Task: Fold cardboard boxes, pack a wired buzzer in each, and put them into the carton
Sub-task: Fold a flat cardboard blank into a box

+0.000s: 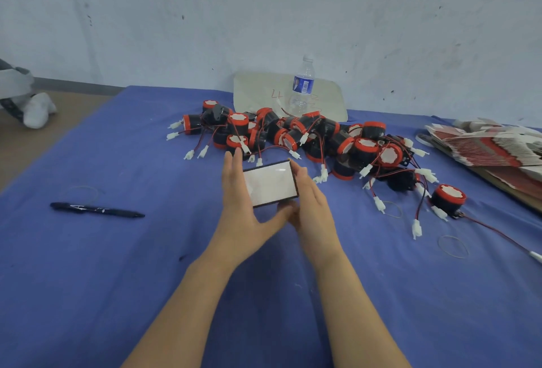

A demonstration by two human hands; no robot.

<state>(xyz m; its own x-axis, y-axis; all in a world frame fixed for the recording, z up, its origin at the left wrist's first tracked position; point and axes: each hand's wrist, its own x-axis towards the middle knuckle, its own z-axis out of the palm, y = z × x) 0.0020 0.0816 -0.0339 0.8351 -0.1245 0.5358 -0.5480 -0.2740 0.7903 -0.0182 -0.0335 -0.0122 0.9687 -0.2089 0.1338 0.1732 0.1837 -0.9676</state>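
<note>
Cardboard box (271, 184) shows only its white face; its back is hidden, as are the fingertips of the right hand (311, 200) curled round its right edge. It is held over the desk (117, 250) before the buzzers (293, 133), long axis left-right, slightly tilted. The left hand (237, 200) presses straight fingers on its left edge.

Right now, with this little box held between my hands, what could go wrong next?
The buzzers lie tangled in a heap, so pulling one may drag others along. The water bottle stands behind that heap; such a tug or a reach could tip it. The box is held only at its edges between left hand and right hand, so it might slip.
</note>
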